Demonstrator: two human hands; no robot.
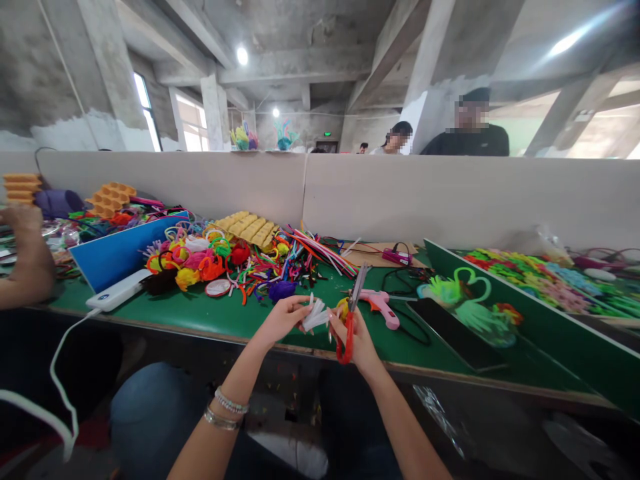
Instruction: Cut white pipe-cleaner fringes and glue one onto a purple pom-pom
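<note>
Near the table's front edge, my left hand (286, 321) pinches a bundle of short white fuzzy strips (315, 316), which look like pipe cleaners. My right hand (361, 343) is closed round scissors (346, 341) with red handles, their blades pointing up and away from me. Fingertips of that hand also touch the right end of the white bundle. Something yellow shows just behind the right fingers; its kind is unclear. A pink hot glue gun (383, 305) lies to the right of the scissors.
Piled pipe cleaners and small fuzzy figures (213, 263) lie ahead to the left, beside a yellow egg tray (247, 229). A blue divider (130, 250) and white power strip (120, 290) stand left. Rightward are a phone-like black slab (457, 333), green swan figures (470, 300) and a green divider (525, 313).
</note>
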